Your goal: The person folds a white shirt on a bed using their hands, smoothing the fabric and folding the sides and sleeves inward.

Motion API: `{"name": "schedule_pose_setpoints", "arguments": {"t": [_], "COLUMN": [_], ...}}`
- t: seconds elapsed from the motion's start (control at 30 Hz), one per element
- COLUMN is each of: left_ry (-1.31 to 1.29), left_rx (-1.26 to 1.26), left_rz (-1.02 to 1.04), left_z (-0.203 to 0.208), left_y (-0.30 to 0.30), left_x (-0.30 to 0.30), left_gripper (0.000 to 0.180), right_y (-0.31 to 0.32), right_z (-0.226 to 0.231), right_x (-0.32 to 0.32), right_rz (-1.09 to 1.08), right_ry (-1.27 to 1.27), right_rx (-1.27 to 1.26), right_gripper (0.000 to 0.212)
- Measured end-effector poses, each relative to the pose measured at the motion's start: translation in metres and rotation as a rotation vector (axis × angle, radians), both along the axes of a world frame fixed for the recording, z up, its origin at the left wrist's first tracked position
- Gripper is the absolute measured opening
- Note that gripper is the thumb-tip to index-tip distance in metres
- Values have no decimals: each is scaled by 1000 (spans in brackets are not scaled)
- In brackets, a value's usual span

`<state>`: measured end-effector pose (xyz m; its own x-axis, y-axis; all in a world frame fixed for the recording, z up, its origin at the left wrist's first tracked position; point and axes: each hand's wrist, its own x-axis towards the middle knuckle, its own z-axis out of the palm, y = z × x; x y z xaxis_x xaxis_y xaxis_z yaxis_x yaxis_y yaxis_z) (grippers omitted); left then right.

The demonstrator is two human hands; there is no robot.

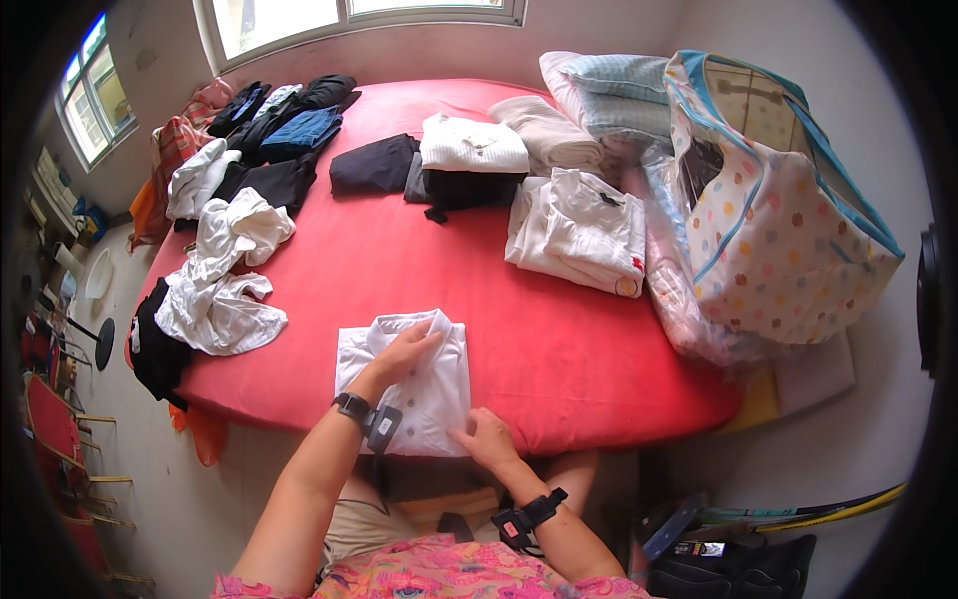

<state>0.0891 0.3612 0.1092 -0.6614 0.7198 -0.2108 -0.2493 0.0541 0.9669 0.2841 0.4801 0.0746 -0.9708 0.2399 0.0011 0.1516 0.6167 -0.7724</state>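
Observation:
A white collared shirt (434, 394), folded into a rectangle, lies at the near edge of the red-covered bed with its collar pointing away from me. My left hand (404, 351) rests across it just below the collar, fingers stretched to the right over the cloth. At the shirt's lower right corner, my right hand (487, 437) has its fingers bent onto the side edge and appears to pinch the fabric. Each wrist wears a strapped dark device, and the left one covers part of the shirt front.
Crumpled white clothes (230, 265) and dark garments (284, 135) lie along the left side of the red bed (399, 260). Folded white shirts (579, 230), a dark folded garment (371, 165) and a white knit top (474, 145) sit farther back. A dotted storage bag (788, 230) stands right, beside pillows (614, 90).

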Motion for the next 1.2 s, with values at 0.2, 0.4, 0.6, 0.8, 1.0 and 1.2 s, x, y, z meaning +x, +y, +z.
{"name": "schedule_pose_setpoints", "arguments": {"t": [0.2, 0.4, 0.6, 0.8, 1.0, 1.2], "left_ry": [-168, -264, -274, -284, 22, -78], "left_rx": [79, 179, 211, 143, -183, -111], "left_rz": [-59, 18, 8, 4, -142, -8], "left_z": [7, 24, 22, 12, 26, 17], "left_y": [-7, -15, -25, -29, -17, -4], "left_x": [-9, -1, -4, -8, -2, -1], "left_gripper": [25, 21, 24, 23, 23, 25], "right_y": [19, 9, -4, 8, 17, 17], "right_z": [7, 13, 20, -12, -11, 0], "right_x": [-40, -82, -82, -89, -86, -76], "right_rz": [-198, -112, -128, -231, -373, -309], "right_ry": [63, 113, 103, 140, 184, 167], "right_rx": [-416, -463, -447, -784, -1017, -1048], "right_gripper": [21, 27, 19, 11, 9, 11]}}
